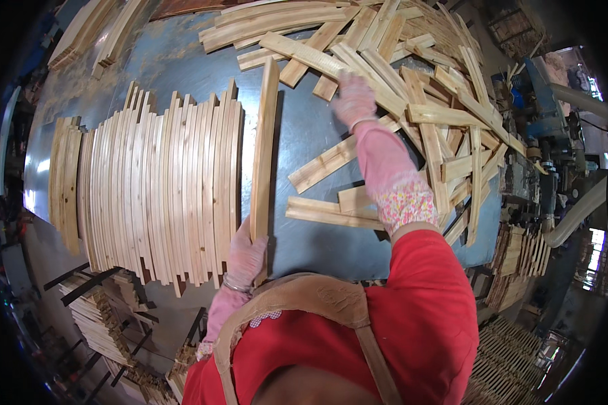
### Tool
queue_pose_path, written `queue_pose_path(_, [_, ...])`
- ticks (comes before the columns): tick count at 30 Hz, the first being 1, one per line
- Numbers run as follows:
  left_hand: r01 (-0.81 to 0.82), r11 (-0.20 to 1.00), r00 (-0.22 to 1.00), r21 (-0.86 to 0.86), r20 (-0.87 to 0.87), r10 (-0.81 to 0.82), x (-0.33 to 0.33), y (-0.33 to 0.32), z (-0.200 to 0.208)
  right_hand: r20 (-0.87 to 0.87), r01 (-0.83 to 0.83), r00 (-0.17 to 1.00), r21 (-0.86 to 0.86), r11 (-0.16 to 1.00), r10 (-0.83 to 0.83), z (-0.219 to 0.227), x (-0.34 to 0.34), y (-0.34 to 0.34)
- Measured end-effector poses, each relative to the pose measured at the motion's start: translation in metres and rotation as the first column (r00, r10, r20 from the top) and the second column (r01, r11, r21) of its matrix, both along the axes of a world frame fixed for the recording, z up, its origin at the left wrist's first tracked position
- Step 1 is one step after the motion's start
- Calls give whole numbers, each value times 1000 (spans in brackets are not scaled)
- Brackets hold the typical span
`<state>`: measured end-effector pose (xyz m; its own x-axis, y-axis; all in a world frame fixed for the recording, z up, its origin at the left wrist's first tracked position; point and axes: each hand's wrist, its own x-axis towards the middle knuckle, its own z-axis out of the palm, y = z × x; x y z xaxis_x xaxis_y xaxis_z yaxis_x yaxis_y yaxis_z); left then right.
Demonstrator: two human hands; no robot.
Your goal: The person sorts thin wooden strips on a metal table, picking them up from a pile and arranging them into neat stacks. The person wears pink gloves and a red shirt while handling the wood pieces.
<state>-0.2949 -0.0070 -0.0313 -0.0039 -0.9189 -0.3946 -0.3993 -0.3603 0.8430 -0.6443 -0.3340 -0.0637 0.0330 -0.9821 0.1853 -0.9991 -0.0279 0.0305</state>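
— While the left hand (245,260) sits at the near edge of the worktop (311,135), what is its grip clamped on?

— It is closed around the near end of one long wooden slat (264,145). That slat stands on its edge and runs straight away from the person, its far end reaching toward the loose heap. The hand wears a pink glove.

— Where does that slat lie against the rest?

— Just beside the right flank of the sorted row of curved slats (159,185), which stand on edge, packed side by side across the left half of the blue worktop. A narrow gap shows between slat and row over most of its length; whether they touch at the near end I cannot tell.

— And the right hand (353,101)?

— Also gloved in pink, with a flowered sleeve cover (404,201) over a red sleeve. It rests palm down on the jumbled pile of slats (425,94) at the far right. Its fingers lie spread on a slat there; whether the grip has closed on any piece I cannot tell.

— Anything else nearby?

— A smaller bundle of slats (65,175) at the left edge, and stacked wood (105,320) below the worktop.
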Motion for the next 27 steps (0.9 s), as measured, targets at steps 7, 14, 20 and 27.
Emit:
queue_pose_path(7, [132,968,448,-215,884,136,0,47,-26,69,-22,998,461,887,-11,11,-66,-8])
queue_pose_path(14, [-18,998,854,61,-518,47,-86,-86,-11,831,-724,554,504,471,-36,14,10,151])
queue_pose_path(20, [6,967,988,254,-154,34,-75,-69,-37,-4,-498,850,319,807,526,-29,-82,109])
queue_pose_path(27, [-277,936,940,216,-140,311,-3,36,-20,-11,-324,932,424,846,362,1,-42,46])
